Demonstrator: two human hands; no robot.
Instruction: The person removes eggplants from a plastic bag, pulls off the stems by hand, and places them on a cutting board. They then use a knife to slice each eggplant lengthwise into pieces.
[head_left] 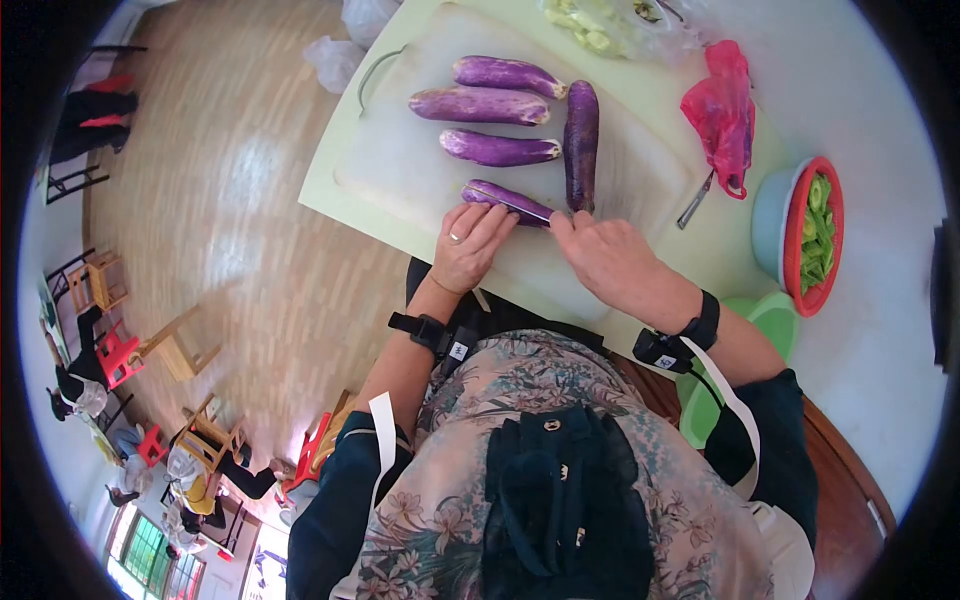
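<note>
One purple eggplant [492, 191] lies near the front edge of the white cutting board [390, 160]. My left hand [470, 245] has its fingers pressed on this eggplant's near side. A knife [525, 209] lies lengthwise along the eggplant, its blade edge-on. My right hand [615, 262] is closed round the knife's handle, which the fingers hide. Beyond, three eggplants lie in a rough stack of rows: the top one [508, 74], the middle one [480, 105] and the lower one [498, 148]. A darker eggplant [581, 145] lies crosswise at their right.
A pink plastic bag [722, 115] and a metal utensil [694, 200] lie right of the board. Further right, a red basket [836, 245] holds green vegetables. Clear bags [640, 30] stand at the back. Green basins [775, 325] are by my right arm. People sit at far left.
</note>
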